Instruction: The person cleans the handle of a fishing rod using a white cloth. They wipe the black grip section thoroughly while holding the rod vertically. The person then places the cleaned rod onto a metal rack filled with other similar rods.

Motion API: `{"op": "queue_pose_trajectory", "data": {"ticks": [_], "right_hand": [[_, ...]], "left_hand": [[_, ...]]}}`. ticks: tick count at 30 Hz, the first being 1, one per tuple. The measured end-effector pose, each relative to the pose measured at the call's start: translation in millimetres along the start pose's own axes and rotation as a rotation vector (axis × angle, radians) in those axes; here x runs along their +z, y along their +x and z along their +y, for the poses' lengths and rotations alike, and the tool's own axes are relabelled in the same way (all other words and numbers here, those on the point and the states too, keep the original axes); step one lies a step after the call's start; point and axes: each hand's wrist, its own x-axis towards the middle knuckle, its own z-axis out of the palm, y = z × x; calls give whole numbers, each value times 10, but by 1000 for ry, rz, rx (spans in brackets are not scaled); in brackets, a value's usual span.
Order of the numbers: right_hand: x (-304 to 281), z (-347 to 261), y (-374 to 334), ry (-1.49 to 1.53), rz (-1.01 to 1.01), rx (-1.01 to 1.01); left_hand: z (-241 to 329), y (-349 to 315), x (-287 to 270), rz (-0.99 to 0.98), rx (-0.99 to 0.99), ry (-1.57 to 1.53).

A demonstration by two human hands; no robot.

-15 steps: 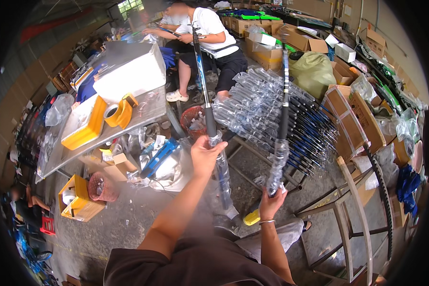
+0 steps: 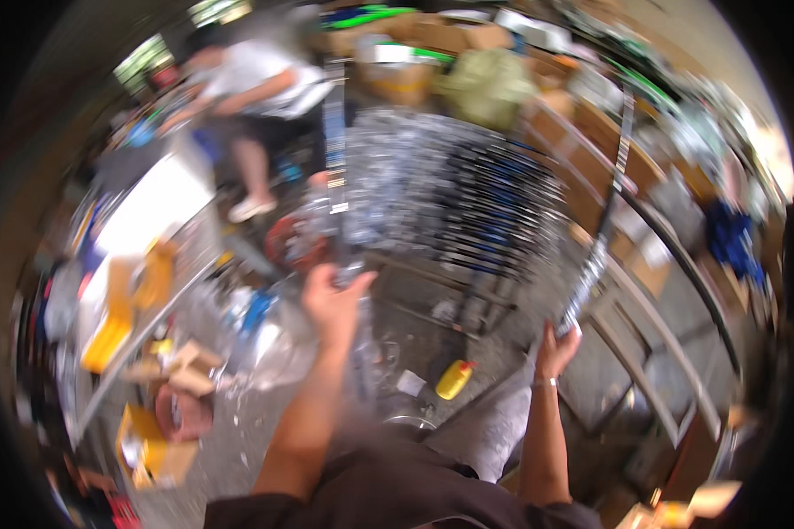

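My left hand (image 2: 329, 309) is closed around the handle of a blue and black fishing rod (image 2: 335, 132), which stands nearly upright; its lower end is blurred below my grip. At the right, my right hand (image 2: 556, 351) grips the bottom end of another fishing rod (image 2: 610, 198). Clear plastic wraps that rod's handle, and its tip leans away to the right. Beyond and between my hands lies a pile of fishing rods (image 2: 494, 198) on a metal stand, many sleeved in clear plastic. Motion smears much of the picture.
A person in a white shirt (image 2: 260, 75) sits far left. A table (image 2: 185, 295) at left bears a white box (image 2: 154, 207) and yellow tape rolls (image 2: 154, 273). A yellow bottle (image 2: 454, 380) lies on the floor. At right stands a metal frame (image 2: 653, 309), with cardboard boxes (image 2: 582, 123) behind.
The view has swung to the right. My right hand has moved outward to the right with its rod, which now tilts right instead of standing upright. My left hand still holds its rod.
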Motion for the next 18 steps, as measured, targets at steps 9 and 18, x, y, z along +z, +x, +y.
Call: {"op": "queue_pose_trajectory", "data": {"ticks": [9, 18], "right_hand": [[-849, 507, 971, -652, 226, 263], [-953, 746, 1662, -750, 67, 502]], "left_hand": [[-18, -147, 120, -170, -55, -87], [127, -215, 247, -248, -121, -101]]}}
